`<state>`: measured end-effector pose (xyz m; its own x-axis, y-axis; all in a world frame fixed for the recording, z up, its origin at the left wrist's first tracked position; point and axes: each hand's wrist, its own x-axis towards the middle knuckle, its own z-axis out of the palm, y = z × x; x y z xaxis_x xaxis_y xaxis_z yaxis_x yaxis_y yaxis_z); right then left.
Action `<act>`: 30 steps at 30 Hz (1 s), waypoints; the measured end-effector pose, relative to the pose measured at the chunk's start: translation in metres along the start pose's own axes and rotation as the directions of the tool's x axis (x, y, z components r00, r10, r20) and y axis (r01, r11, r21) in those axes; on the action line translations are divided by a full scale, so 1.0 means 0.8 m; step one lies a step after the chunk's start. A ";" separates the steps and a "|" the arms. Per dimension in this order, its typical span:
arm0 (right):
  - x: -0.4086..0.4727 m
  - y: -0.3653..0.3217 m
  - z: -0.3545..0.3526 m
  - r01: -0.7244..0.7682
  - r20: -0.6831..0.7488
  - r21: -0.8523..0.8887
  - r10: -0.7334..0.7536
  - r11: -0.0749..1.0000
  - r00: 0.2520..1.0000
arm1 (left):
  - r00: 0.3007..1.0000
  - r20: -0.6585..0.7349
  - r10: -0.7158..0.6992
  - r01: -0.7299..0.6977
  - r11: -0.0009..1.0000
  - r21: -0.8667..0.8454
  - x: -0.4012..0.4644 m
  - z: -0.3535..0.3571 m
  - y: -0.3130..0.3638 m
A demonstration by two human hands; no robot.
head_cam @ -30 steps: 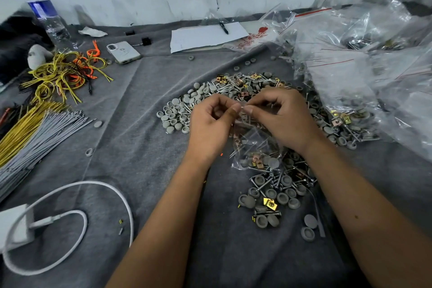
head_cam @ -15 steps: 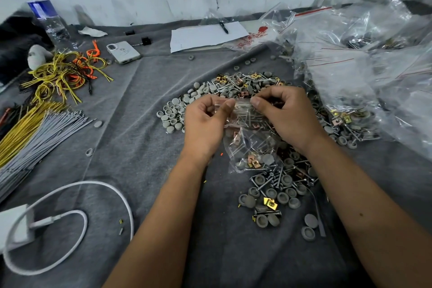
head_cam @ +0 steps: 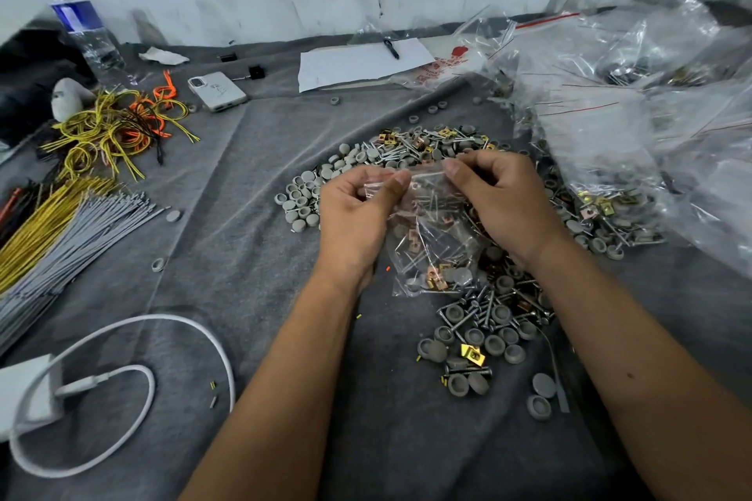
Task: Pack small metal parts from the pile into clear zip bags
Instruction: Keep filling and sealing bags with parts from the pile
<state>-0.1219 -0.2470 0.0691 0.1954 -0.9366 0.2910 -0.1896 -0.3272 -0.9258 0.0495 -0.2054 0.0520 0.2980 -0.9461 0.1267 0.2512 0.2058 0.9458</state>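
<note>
A clear zip bag (head_cam: 433,244) holding screws, gold clips and a grey cap hangs between my hands above the grey cloth. My left hand (head_cam: 354,211) pinches the bag's top edge at its left end. My right hand (head_cam: 500,199) pinches the same edge at its right end. Behind my hands lies the pile of screws, clips and grey caps (head_cam: 411,146). More of the same parts (head_cam: 484,329) lie in front, below the bag.
Filled and empty clear bags (head_cam: 635,102) heap up at the right. Yellow, orange and grey wires (head_cam: 69,191) lie at the left, with a phone (head_cam: 217,90), water bottle (head_cam: 87,41), paper with a pen (head_cam: 362,61), and a white charger cable (head_cam: 122,374) near me.
My hands have drawn apart along the bag's top edge, the left going left and the right going right. The bag's top strip now shows stretched between them.
</note>
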 end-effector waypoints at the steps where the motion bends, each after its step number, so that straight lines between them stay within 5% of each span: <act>1: 0.000 0.000 -0.001 -0.007 -0.011 0.018 0.007 1.000 1.000 | 1.000 0.001 -0.011 0.011 1.000 -0.027 0.000 0.000 0.000; 10: 0.000 0.001 0.000 0.000 -0.016 0.074 0.001 0.997 1.000 | 0.996 0.057 -0.066 0.072 0.990 -0.118 -0.006 0.006 0.005; 30: -0.001 0.002 0.005 0.051 0.036 0.053 -0.053 0.997 0.998 | 1.000 0.015 -0.025 0.025 1.000 -0.011 -0.004 0.004 0.001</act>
<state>-0.1184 -0.2462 0.0668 0.2396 -0.9128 0.3308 -0.1277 -0.3674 -0.9213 0.0455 -0.2032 0.0530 0.2777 -0.9546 0.1075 0.2689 0.1846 0.9453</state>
